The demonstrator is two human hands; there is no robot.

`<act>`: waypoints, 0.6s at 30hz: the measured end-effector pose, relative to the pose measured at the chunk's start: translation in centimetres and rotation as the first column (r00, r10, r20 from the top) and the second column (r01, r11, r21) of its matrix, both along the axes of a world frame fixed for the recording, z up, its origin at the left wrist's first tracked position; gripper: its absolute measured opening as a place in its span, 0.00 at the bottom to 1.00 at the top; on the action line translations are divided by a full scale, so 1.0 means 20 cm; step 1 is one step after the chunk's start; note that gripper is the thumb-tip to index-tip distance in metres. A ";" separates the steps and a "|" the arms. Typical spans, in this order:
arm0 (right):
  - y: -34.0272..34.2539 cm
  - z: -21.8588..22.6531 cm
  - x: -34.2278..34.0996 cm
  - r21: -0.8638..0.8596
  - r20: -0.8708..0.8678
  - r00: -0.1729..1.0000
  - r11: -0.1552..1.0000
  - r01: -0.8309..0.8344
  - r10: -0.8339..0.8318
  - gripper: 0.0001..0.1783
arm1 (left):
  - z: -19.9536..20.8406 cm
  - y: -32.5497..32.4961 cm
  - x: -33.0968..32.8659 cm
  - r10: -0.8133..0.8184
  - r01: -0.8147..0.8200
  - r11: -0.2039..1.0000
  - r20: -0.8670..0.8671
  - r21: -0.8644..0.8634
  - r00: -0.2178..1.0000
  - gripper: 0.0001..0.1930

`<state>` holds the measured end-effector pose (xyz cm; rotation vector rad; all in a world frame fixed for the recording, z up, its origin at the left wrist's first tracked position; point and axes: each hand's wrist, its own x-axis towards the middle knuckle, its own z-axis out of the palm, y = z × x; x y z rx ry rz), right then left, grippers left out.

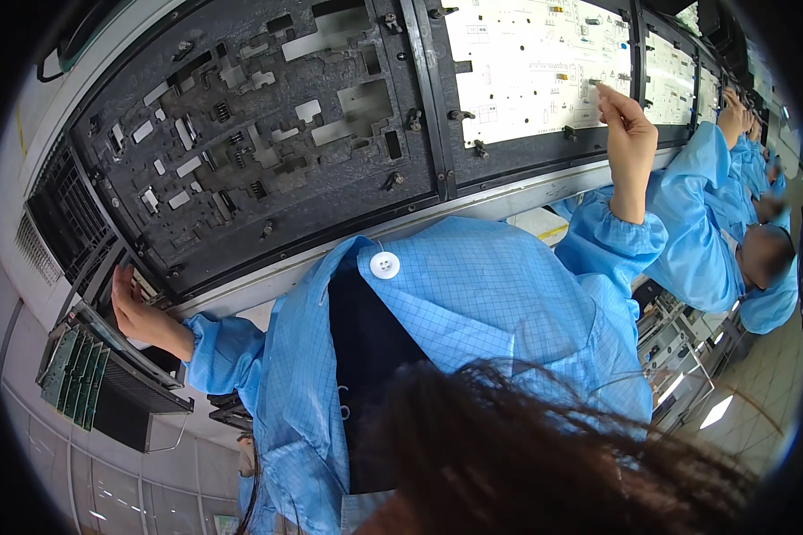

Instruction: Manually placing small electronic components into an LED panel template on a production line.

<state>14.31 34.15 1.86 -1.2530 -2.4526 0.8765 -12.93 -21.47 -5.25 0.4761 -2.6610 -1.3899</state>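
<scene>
A white board (pixel 509 80) is lying under your right hand's (pixel 632 135) closed fingertips; your left hand (pixel 147 321), thumb apart, is hovering beside a black rack (pixel 136 406).

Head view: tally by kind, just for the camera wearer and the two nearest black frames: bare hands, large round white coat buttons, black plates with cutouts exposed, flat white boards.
Bare hands: 2 (left hand, right hand)
Large round white coat button: 1
Black plate with exposed cutouts: 1
Flat white board: 1
Total: 5
</scene>
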 end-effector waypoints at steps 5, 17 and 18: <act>-0.06 0.01 -0.07 -0.052 0.010 0.989 0.987 0.150 -0.150 0.12 | 0.00 -0.01 0.00 -0.009 0.009 1.000 0.001 0.012 1.000 0.21; -0.07 -0.01 -0.10 -0.116 -0.036 0.966 0.961 0.250 -0.255 0.12 | 0.01 -0.04 0.00 -0.051 0.051 0.998 -0.003 -0.021 0.999 0.20; -0.08 -0.01 -0.11 -0.111 -0.042 0.960 0.956 0.270 -0.276 0.12 | 0.01 -0.04 0.00 -0.039 0.039 0.999 0.001 -0.007 0.999 0.20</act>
